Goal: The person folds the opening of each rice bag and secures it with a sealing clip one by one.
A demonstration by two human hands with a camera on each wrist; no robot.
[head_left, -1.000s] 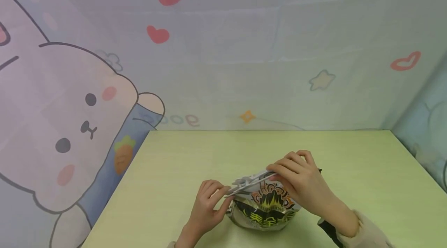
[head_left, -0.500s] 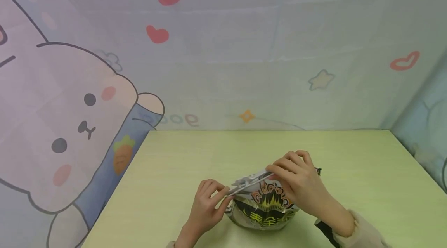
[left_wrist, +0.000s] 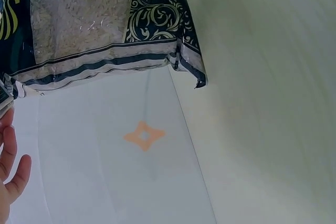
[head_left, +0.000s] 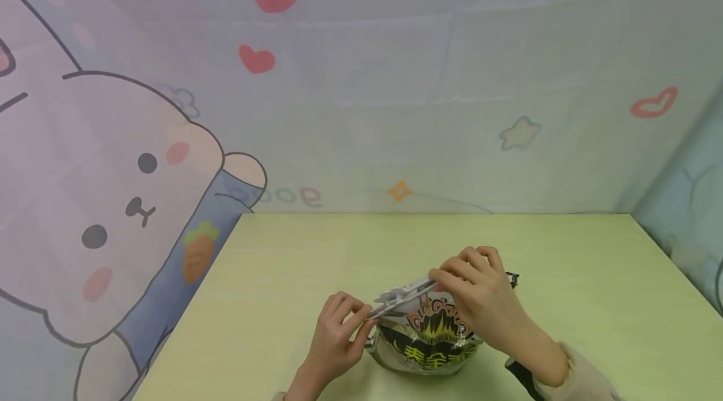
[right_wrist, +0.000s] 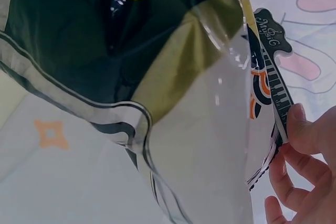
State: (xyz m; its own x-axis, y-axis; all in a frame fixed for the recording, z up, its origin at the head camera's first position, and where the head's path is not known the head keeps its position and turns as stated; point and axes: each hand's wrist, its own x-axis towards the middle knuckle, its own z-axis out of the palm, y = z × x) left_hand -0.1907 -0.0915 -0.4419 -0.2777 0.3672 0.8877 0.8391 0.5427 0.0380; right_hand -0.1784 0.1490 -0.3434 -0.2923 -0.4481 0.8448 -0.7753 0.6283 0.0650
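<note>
A printed plastic bag of rice sits on the table, its top folded under a pale bag clip. In the right wrist view the clip carries piano keys and the word "Music". My left hand pinches the clip's left end between thumb and fingers. Higher up on the other side, my right hand pinches the clip's right end at the bag's edge; its thumb lies on the clip in the right wrist view. Grains show through the bag in the left wrist view. Most of the left hand there is cut off.
The light green table ends at a printed cloth backdrop behind and at the sides. A dark object is under my right wrist, beside the cream sleeve.
Both hands keep their hold on the clip with barely any movement. The head view has shifted slightly, and the right forearm has drawn a little to the left.
</note>
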